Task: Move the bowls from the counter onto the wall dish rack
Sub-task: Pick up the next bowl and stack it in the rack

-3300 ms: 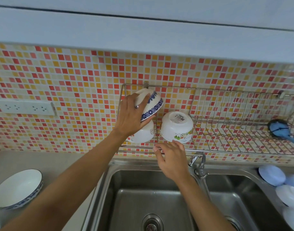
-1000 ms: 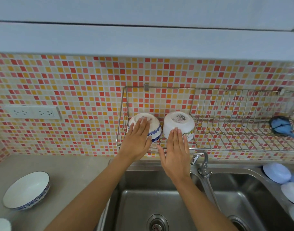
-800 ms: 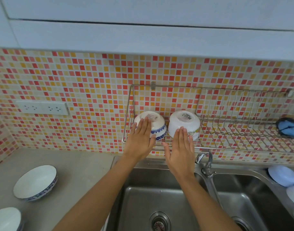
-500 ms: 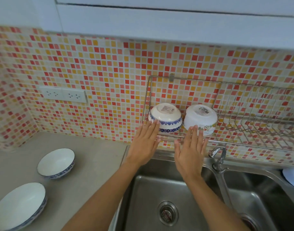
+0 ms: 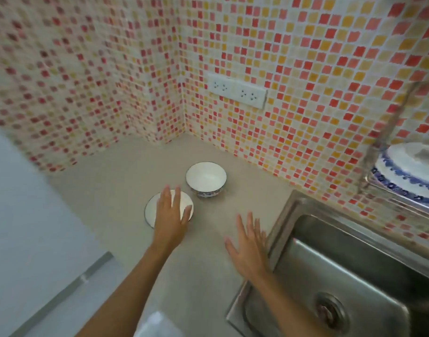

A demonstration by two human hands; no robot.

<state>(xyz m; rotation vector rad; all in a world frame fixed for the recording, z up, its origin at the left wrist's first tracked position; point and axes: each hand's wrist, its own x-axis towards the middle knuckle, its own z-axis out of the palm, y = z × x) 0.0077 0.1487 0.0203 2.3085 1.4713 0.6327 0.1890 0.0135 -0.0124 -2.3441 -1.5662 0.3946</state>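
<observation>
The left hand (image 5: 170,215) is spread flat with its fingers apart, palm down, over the nearer bowl (image 5: 152,210) on the counter (image 5: 125,171). It covers most of that bowl's white inside; whether the fingers touch the bowl cannot be told from this angle. It grips nothing. The right hand (image 5: 248,244) is also open, fingers fanned and empty, above bare counter just beside the left rim of the sink (image 5: 281,215). Both forearms reach in from the bottom edge.

The nearer bowl sits upright, a thin dark line around its rim. Just behind it and slightly to the right stands a second bowl (image 5: 206,178), also upright, white inside with a blue pattern around its outer wall. The two bowls are close together, the far one nearer the back wall; neither hand is on it.

The counter is pale grey and runs into a corner of walls covered in small red, orange and yellow tiles (image 5: 306,81). A white double socket (image 5: 236,93) is set in the back wall above the bowls. At the right edge, above the sink, the wire dish rack (image 5: 388,132) hangs on the wall, blurred, and holds a blue-patterned bowl (image 5: 408,176) turned upside down. The sink is steel, with its drain (image 5: 330,310) visible low on the right.
</observation>
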